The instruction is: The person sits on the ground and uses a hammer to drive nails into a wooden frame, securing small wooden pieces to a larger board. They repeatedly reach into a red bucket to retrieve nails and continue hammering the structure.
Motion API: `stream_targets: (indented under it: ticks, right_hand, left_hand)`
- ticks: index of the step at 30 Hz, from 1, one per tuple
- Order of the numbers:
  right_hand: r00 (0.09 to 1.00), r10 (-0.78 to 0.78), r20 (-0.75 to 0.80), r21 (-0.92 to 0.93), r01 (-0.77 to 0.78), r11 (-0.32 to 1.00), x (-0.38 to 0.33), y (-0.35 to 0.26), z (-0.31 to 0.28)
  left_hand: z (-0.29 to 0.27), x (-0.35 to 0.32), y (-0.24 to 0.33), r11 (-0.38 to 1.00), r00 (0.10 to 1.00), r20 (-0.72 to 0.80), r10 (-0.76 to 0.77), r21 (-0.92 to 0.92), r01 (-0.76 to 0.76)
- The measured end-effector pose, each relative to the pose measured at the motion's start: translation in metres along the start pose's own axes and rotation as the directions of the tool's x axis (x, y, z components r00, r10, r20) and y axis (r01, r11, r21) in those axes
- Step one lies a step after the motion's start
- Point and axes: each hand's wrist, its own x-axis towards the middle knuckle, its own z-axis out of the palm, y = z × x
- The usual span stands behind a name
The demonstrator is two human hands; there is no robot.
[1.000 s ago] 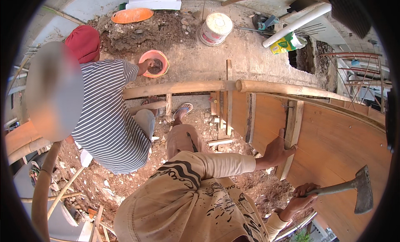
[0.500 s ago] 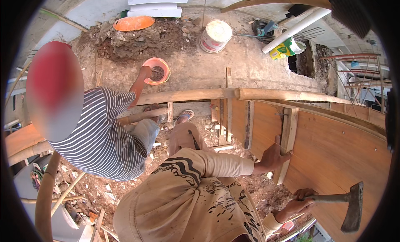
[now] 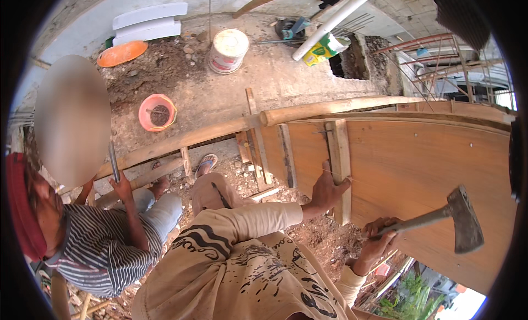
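Observation:
My left hand [image 3: 329, 190] is at an upright wooden batten [image 3: 339, 155] on a brown plywood panel [image 3: 407, 166]. Its fingers lie along the batten's left side and the thumb crosses its face; a thin line shows by the fingertips. Lower and to the right, my right hand [image 3: 380, 236] grips the handle of a hatchet [image 3: 466, 221]. The hatchet's dark metal head points away to the right, in front of the panel.
At left a co-worker in a striped shirt [image 3: 110, 243] grasps a metal rod-like tool [image 3: 114, 161]. A bamboo pole [image 3: 319, 110] runs along the panel's top. Beyond are an orange bucket [image 3: 158, 112], a white pail [image 3: 228, 50] and a floor hole [image 3: 352, 61].
My view has turned to the right and tilted. The co-worker's hand has left the orange bucket and now holds the metal tool. My hands keep their holds on batten and hatchet.

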Motion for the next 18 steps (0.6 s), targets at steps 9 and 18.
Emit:
stream_targets:
  ticks: [9, 18]
  right_hand:
    - [0.871, 0.275, 0.407, -0.589, 0.020, 0.808, 0.035, -0.081, 0.004]
    - [0.624, 0.345, 0.701, -0.696, 0.704, 0.141, 0.094, -0.166, 0.083]
  left_hand:
    - [0.018, 0.004, -0.027, 0.976, 0.980, -0.118, 0.160, -0.127, -0.175]
    - [0.022, 0.003, -0.035, 0.950, 0.944, -0.257, 0.205, -0.181, -0.256]
